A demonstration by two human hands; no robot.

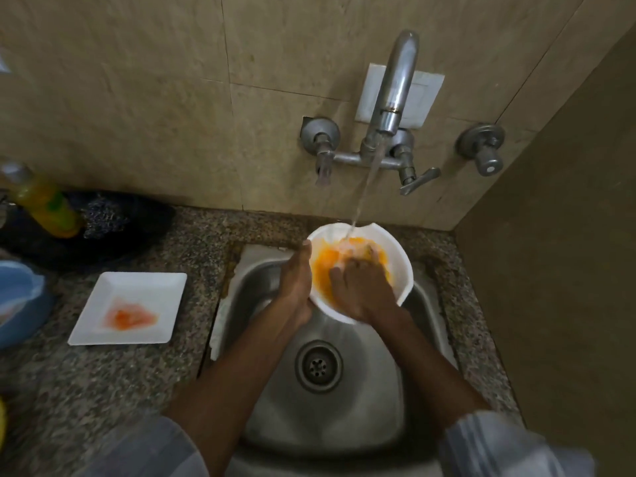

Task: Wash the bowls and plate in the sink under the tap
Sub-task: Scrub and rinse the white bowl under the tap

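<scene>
A white bowl smeared orange-yellow inside is held over the steel sink. Water runs from the tap into it. My left hand grips the bowl's left rim from outside. My right hand is inside the bowl with its fingers pressed on the orange residue under the stream. A square white plate with a red-orange smear lies on the granite counter left of the sink.
A yellow dish-soap bottle and a dark scrubber rest on a black item at the back left. A blue container sits at the left edge. A brown wall closes in the right side. Two wall valves flank the tap.
</scene>
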